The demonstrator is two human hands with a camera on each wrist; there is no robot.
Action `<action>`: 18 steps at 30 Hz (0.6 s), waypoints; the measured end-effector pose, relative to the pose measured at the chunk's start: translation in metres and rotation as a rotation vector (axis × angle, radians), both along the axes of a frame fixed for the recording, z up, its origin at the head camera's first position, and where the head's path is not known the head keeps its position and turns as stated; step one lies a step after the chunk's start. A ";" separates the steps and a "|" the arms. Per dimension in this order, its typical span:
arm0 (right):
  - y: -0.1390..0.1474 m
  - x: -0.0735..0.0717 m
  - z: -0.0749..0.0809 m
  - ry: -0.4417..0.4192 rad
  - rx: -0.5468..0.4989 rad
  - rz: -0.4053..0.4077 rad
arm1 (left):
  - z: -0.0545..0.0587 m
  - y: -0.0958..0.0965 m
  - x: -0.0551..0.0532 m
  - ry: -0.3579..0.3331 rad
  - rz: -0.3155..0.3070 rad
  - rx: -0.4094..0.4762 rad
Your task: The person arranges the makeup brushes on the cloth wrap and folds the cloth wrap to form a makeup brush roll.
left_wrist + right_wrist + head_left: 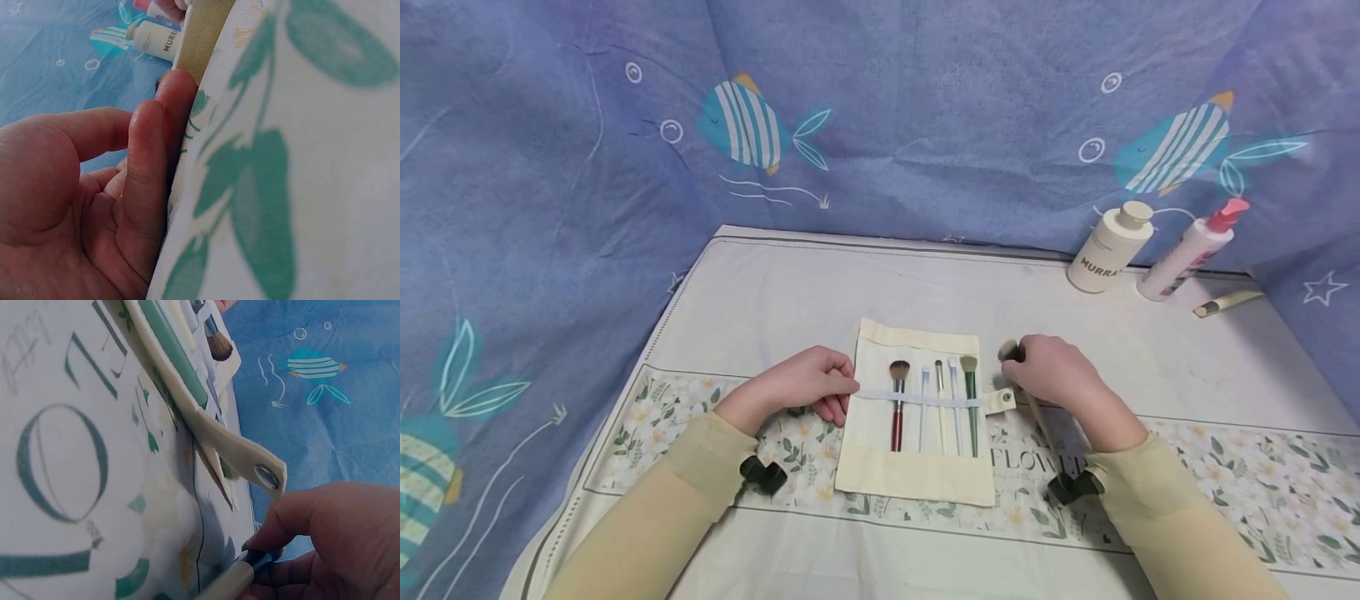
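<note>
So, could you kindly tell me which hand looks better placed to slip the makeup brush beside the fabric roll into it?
Right, probably: the right hand pinches that makeup brush near the snap tab of the fabric roll, while the left hand is at its opposite edge.

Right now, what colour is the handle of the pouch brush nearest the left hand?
The brush handle is dark red; the head view shows it best.

Part of the held brush [1042, 421] is hidden by the right hand [1060, 371]. Left of that grip, lower ends of other brushes [973, 417] are covered by the pouch [914, 477]; beyond the grip, small print on the white bottle [1108, 254] cannot be read.
</note>
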State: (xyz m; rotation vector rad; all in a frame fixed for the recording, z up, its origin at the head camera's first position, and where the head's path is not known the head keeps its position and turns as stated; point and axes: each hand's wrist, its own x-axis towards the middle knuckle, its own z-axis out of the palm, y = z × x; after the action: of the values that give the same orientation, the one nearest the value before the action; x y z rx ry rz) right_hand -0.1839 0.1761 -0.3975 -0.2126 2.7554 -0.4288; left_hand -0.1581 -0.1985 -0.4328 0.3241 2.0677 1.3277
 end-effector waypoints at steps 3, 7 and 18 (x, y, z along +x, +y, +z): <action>-0.001 -0.001 0.001 0.020 -0.024 -0.011 | 0.000 -0.001 -0.001 -0.003 0.000 0.002; -0.002 -0.004 0.004 0.076 -0.071 -0.005 | 0.001 0.000 0.000 -0.004 0.004 0.000; -0.019 -0.009 0.029 0.096 -0.266 0.004 | 0.002 0.001 0.002 -0.001 0.012 -0.004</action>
State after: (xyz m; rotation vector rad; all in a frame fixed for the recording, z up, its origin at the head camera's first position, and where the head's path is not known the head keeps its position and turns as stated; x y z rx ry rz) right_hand -0.1925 0.1570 -0.3684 -0.3110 2.7825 -0.8044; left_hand -0.1562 -0.1979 -0.4309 0.3091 2.0746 1.3303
